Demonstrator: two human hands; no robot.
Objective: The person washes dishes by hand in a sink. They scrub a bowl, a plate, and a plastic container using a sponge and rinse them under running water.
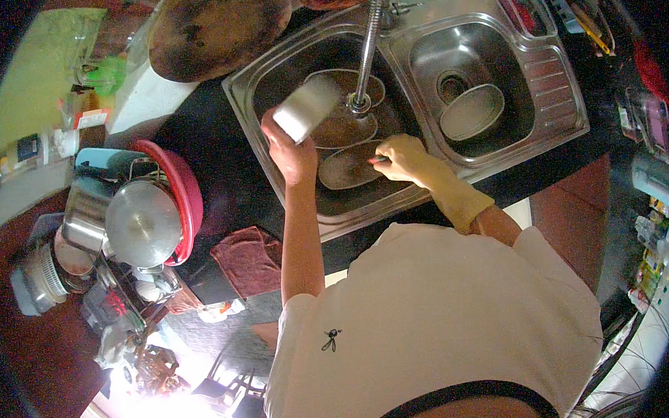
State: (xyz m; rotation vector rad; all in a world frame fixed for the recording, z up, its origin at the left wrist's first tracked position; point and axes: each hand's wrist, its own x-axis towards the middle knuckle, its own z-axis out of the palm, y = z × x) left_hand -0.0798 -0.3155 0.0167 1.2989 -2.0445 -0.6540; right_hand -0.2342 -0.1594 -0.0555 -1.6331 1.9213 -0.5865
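Observation:
My bare left hand [295, 152] is closed on an oval metal dish [308, 107], held tilted above the left basin [267, 84] of the steel sink. A yellow rubber glove covers my right hand [406, 162]. Its fingers are closed, with a bit of red showing at their tips; the thing itself is too small to name. This hand is over an oval metal dish [346, 167] low in the left basin. Two more oval dishes lie farther back there, partly hidden. The flexible tap hose [372, 44] hangs down between the dishes, its head [358, 103] near my left hand's dish.
In the right basin [522, 101] another oval dish [472, 112] rests beside the drain. Round wooden boards [219, 29] stand behind the sink. On the left are a red basin [186, 190], a metal lid [143, 223] and stacked pots. A reddish cloth [248, 260] hangs over the counter edge.

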